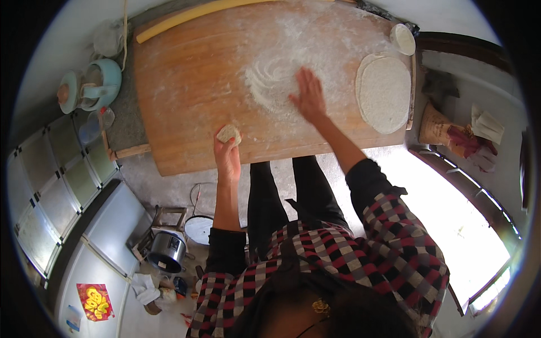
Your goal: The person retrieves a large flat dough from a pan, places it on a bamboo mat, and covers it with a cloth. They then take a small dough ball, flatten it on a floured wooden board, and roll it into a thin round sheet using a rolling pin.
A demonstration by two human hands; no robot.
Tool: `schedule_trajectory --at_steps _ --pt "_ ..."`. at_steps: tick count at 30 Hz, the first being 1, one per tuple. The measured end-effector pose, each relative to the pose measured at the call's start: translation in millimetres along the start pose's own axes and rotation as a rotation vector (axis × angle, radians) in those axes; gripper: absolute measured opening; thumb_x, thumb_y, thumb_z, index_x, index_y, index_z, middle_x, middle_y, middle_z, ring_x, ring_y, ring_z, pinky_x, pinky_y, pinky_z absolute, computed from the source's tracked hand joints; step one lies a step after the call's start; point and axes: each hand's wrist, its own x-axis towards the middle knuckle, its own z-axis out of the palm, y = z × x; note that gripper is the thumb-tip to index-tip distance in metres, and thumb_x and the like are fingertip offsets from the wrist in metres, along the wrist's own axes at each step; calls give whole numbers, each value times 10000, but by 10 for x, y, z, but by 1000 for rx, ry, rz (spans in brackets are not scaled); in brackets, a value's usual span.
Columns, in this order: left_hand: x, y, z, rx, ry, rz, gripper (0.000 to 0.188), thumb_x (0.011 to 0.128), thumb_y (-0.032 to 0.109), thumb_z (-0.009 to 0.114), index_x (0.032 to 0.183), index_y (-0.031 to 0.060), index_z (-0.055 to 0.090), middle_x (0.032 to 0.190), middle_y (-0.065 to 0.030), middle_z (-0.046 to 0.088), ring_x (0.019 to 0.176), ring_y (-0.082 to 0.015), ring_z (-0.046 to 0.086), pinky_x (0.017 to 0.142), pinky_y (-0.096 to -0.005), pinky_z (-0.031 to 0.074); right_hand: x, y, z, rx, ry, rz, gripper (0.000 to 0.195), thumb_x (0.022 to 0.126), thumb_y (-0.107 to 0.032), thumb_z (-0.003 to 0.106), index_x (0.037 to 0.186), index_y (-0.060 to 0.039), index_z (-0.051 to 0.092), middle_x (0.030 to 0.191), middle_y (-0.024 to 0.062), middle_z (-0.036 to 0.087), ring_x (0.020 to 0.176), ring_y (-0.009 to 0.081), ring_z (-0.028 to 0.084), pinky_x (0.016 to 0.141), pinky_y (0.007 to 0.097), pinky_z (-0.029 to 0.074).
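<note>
My left hand grips a lump of pale dough above the front edge of a wooden board. Over the middle of the board, my right hand is held flat, palm down and slightly blurred, with its fingers apart and nothing in it. Beneath and beside it lies a patch of white flour with curved streaks. Whether the right palm touches the surface I cannot tell. Thin round sheets of rolled dough lie overlapped at the board's right end.
A long yellow rolling pin lies along the back edge. A white bowl stands at the back right corner. To the left is a light-blue kettle. A metal cooker pot and a refrigerator stand behind on the left.
</note>
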Motion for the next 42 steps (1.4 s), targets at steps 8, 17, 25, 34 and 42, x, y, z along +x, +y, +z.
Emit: schedule_trajectory --at_steps 8,17,25,34,42 --pt "296 -2 668 207 -137 -61 608 809 16 693 1341 44 398 1201 -60 522 1127 -155 503 991 -299 407 410 -195 -131 55 -16 -61 643 974 -459 430 1487 -103 273 1589 130 111 1465 322 72 1169 491 86" --pt "534 -334 1260 310 -205 -53 555 845 65 701 1307 -3 402 1175 -65 531 1086 -134 535 951 -279 453 -185 -222 -737 1297 28 324 385 970 -199 563 1314 -29 532 1217 121 624 1101 189 603 933 273 459" --pt "590 -712 1468 506 -271 52 576 829 85 728 1322 35 435 1243 -83 527 1178 -167 509 1014 -305 426 -107 -366 -940 1031 46 360 477 904 -221 652 1319 -31 513 1090 146 667 952 201 645 830 320 510" --pt "829 -564 727 1389 -62 870 538 887 232 617 1349 19 443 1424 -235 410 1298 -386 403 1074 -471 315 -6 -36 -714 458 172 174 506 890 -182 659 1316 -9 448 1244 157 571 1132 278 562 947 356 456" --pt "1088 -318 62 1857 217 836 541 913 263 534 1385 41 391 1463 -174 353 1316 -357 363 1115 -508 251 50 127 -689 346 19 233 760 975 -543 379 1504 -34 179 1563 166 194 1448 353 137 1144 500 110"
